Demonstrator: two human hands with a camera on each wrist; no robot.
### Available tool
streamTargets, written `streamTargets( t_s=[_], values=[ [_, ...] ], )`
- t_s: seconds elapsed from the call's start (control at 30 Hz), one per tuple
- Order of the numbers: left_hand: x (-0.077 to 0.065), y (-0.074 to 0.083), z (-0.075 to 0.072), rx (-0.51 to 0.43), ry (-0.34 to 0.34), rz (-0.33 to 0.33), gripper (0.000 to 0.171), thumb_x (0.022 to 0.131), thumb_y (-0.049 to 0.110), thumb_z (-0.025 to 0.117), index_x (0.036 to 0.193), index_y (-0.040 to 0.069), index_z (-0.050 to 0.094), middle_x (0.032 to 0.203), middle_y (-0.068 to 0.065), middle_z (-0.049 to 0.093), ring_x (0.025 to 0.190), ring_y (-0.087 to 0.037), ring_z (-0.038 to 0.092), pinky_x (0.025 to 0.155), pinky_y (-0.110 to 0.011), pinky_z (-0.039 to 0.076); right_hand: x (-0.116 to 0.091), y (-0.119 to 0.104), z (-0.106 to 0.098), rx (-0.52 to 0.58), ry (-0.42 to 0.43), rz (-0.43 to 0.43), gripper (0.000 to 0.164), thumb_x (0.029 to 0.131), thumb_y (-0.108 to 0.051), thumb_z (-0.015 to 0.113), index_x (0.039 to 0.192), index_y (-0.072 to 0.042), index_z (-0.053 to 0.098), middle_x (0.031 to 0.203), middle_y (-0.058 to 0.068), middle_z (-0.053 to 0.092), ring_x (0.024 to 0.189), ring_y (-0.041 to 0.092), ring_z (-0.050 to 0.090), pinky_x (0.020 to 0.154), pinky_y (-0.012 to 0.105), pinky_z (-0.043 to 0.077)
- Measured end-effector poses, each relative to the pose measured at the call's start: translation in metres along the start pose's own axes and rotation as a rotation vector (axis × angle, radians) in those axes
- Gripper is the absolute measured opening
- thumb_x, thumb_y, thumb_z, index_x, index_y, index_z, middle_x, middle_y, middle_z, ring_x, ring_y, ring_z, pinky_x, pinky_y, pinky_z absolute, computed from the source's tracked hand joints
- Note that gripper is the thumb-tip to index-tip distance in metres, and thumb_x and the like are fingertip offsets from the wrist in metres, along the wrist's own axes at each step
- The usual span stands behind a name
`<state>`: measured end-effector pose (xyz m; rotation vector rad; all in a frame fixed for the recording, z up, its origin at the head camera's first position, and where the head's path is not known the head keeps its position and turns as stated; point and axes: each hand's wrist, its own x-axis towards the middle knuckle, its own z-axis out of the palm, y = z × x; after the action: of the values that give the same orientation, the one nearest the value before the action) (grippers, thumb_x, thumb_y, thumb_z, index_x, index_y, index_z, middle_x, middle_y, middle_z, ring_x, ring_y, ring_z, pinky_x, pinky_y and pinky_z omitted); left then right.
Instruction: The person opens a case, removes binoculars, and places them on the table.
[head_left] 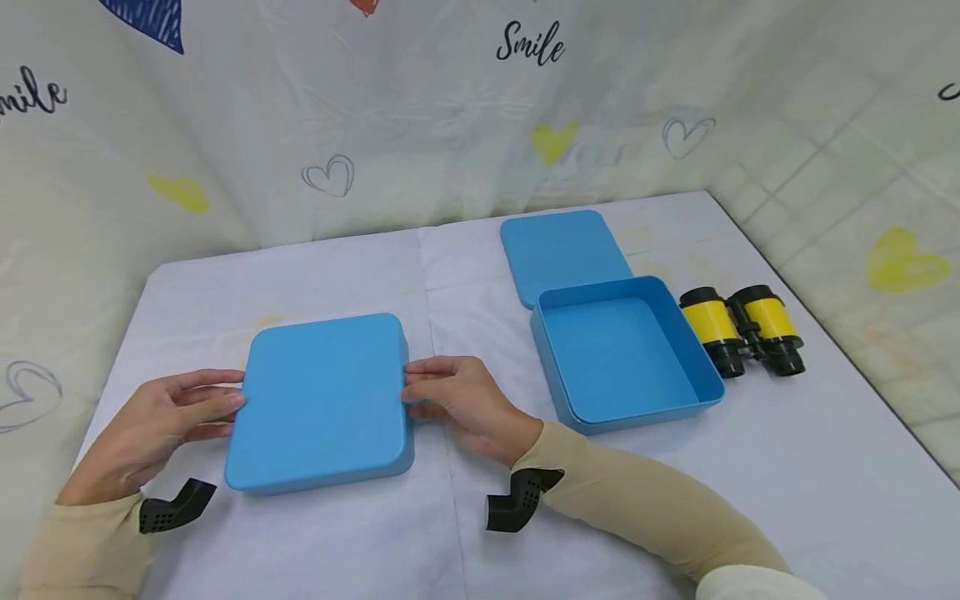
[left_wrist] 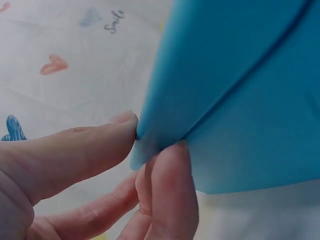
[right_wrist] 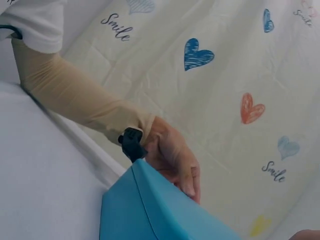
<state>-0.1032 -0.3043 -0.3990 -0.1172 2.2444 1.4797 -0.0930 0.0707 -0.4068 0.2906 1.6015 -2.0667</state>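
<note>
A lidded blue box [head_left: 322, 408] lies in front of me at the left of the table. My left hand [head_left: 176, 408] is at its left side. In the left wrist view the thumb presses the edge of the lid [left_wrist: 200, 60], and the fingertips [left_wrist: 170, 160] sit right at the seam between lid and base [left_wrist: 260, 135]. On the opposite side my right hand [head_left: 472, 408] holds the lid's right edge with thumb and fingers. The right wrist view shows the box [right_wrist: 150, 210] with the left hand [right_wrist: 175, 155] beyond it; the right hand's fingers are mostly hidden there.
To the right stands a second blue box without its lid [head_left: 630, 358]. A flat blue lid [head_left: 566, 250] lies behind it. Black and yellow binoculars [head_left: 742, 329] rest beside that box, near the right edge of the white-covered table [head_left: 465, 542]. A printed curtain [head_left: 420, 108] hangs behind.
</note>
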Motion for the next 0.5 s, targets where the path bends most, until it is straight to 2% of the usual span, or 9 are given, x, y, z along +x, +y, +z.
streamTargets(
  t_s=[0.23,0.5],
  values=[
    [0.0021,0.0065,0.0073,-0.002,-0.010,0.013,0.042,0.098,0.023,0.073,0.137,0.018,0.061,0.108,0.016,0.077,0.097,-0.007,0.076,0.084,-0.028,0.064,-0.0045,-0.0092,-0.0064,-0.028,0.021,-0.008,0.039,0.089,0.001,0.072,0.128,0.001,0.069,0.130,0.015,0.068,0.095,0.014,0.073,0.093,0.034,0.062],
    [0.0006,0.0059,0.0070,0.010,-0.016,-0.036,0.043,0.098,0.029,0.073,0.138,0.022,0.059,0.108,0.019,0.076,0.098,-0.008,0.076,0.085,-0.027,0.063,-0.0027,-0.0041,-0.0043,-0.055,0.025,-0.027,0.047,0.085,0.004,0.076,0.131,0.001,0.066,0.127,0.016,0.071,0.095,0.013,0.073,0.092,0.034,0.062]
  ],
)
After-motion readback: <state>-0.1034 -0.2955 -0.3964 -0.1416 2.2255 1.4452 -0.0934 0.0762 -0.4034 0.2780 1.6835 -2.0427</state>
